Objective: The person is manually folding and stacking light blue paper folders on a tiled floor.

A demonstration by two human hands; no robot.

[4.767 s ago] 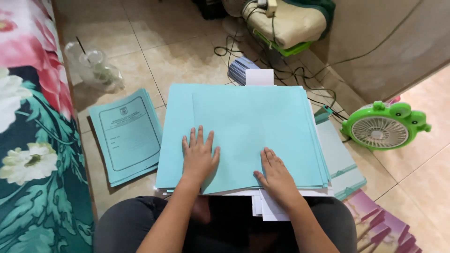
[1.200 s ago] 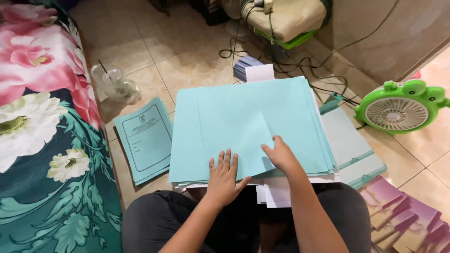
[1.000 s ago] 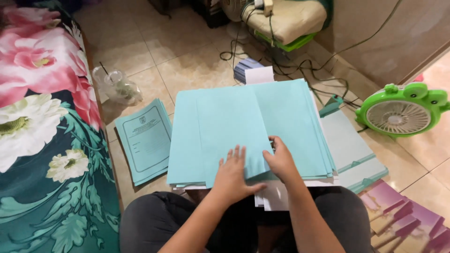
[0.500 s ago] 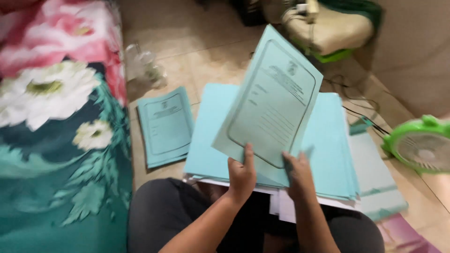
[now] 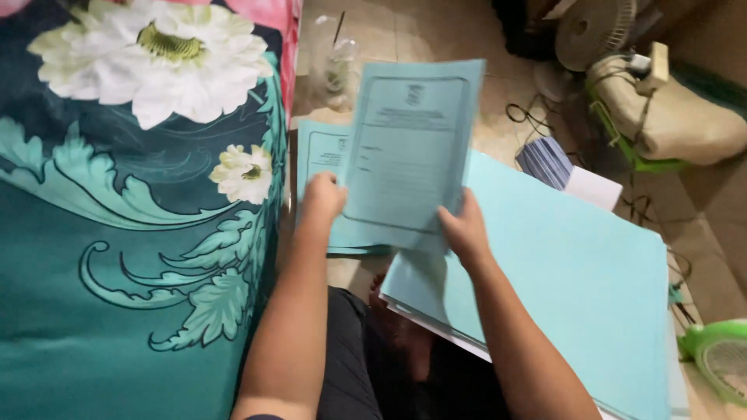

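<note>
Gripping one blue folder by its bottom edge, left hand and right hand, lifted over the small pile on the floor, maybe blurred.

Soft indoor light, mild motion blur, dim upper right.

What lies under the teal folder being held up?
Under the teal folder held by left hand and right hand: another printed folder on the floor; its right part is covered.

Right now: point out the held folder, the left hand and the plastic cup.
held folder (image 5: pixel 411 140), head view, middle of its printed cover
left hand (image 5: pixel 321 198), head view, back of the hand
plastic cup (image 5: pixel 336 70), head view, its clear wall
</note>
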